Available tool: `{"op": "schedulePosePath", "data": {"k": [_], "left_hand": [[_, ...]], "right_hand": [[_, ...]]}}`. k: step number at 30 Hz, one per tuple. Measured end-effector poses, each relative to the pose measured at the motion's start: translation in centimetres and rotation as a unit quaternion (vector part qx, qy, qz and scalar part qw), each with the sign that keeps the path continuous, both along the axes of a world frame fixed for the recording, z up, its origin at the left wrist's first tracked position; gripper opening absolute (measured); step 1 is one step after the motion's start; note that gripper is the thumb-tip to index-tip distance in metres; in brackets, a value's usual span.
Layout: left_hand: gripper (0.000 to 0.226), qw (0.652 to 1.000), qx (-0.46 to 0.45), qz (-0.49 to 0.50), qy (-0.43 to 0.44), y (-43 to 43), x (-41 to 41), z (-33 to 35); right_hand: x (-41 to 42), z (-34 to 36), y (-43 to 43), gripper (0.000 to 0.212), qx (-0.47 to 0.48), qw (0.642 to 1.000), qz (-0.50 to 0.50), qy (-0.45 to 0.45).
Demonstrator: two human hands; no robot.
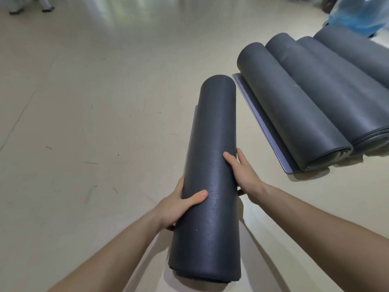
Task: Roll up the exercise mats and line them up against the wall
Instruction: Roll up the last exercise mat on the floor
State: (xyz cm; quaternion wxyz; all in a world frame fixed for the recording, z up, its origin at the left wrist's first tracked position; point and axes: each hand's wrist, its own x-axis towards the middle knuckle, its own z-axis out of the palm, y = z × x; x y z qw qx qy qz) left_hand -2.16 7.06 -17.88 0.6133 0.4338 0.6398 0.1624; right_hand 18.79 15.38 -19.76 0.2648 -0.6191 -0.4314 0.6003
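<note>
A dark grey rolled exercise mat is held off the pale floor, its length pointing away from me. My left hand grips its left side, thumb across the top. My right hand grips its right side a little farther up, fingers over the roll. To the right, several rolled grey mats lie side by side on the floor. The nearest of them has a loose flat end sticking out towards the held mat.
The pale floor stretches wide to the left and ahead. A blue translucent water bottle stands at the far right behind the row of mats. Metal furniture legs show at the top left.
</note>
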Motion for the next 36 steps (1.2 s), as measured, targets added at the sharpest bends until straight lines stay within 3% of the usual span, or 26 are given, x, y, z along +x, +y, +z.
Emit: {"op": "schedulePosePath", "data": {"k": [3, 6, 8, 10, 12, 15, 17, 18, 22, 26, 29, 32, 34, 36], "left_hand": [[0.064, 0.995, 0.032, 0.094, -0.034, -0.8, 2.2, -2.3], [0.058, 0.988, 0.049, 0.136, -0.054, 0.3, 4.7, -2.6], [0.058, 0.986, 0.066, 0.149, -0.035, 1.3, 6.6, -2.5], [0.079, 0.985, 0.093, 0.146, 0.009, 2.5, 8.3, -2.4], [0.114, 0.984, 0.099, 0.138, 0.054, 3.8, 9.5, -2.7], [0.130, 0.983, 0.095, 0.153, 0.037, 6.5, 10.9, -3.1], [0.129, 0.981, 0.093, 0.171, 0.000, 8.8, 12.1, -3.0], [0.128, 0.979, 0.091, 0.181, -0.014, 10.1, 12.8, -3.1], [0.122, 0.978, 0.088, 0.185, -0.033, 15.4, 16.6, -3.4], [0.115, 0.981, 0.088, 0.167, -0.055, 20.1, 17.9, -4.0], [0.085, 0.983, 0.084, 0.147, -0.067, 21.6, 17.7, -4.1], [0.078, 0.986, 0.061, 0.140, -0.072, 21.8, 17.9, -4.1], [0.077, 0.988, 0.059, 0.135, -0.047, 21.4, 18.2, -3.6], [0.080, 0.990, 0.067, 0.119, 0.033, 20.6, 18.2, -2.9]], "right_hand": [[0.8, -0.3, 0.7, 0.029, 0.035, 0.999, 0.011, -0.009], [2.4, -0.8, 1.4, 0.069, 0.055, 0.997, 0.030, -0.040], [3.8, -0.8, 1.7, 0.074, 0.062, 0.994, 0.069, -0.060], [4.8, -0.9, 2.1, 0.079, 0.042, 0.994, 0.080, -0.065], [5.5, -0.9, 2.9, 0.083, 0.031, 0.995, 0.067, -0.062], [6.5, 0.1, 4.4, 0.062, 0.053, 0.994, 0.048, -0.081], [7.2, 1.8, 5.3, 0.040, 0.082, 0.988, 0.053, -0.124], [7.7, 2.5, 5.9, 0.039, 0.096, 0.980, 0.053, -0.166], [10.4, 3.2, 8.4, 0.068, 0.143, 0.892, 0.099, -0.418], [11.5, 2.4, 10.1, 0.066, 0.186, 0.864, 0.089, -0.459], [11.0, 1.3, 10.6, 0.066, 0.214, 0.845, 0.061, -0.487], [10.7, 0.4, 10.3, 0.065, 0.231, 0.829, 0.048, -0.507], [10.8, 0.3, 10.2, 0.066, 0.228, 0.831, 0.052, -0.505], [10.9, 0.5, 10.3, 0.067, 0.215, 0.834, 0.066, -0.503]]}}
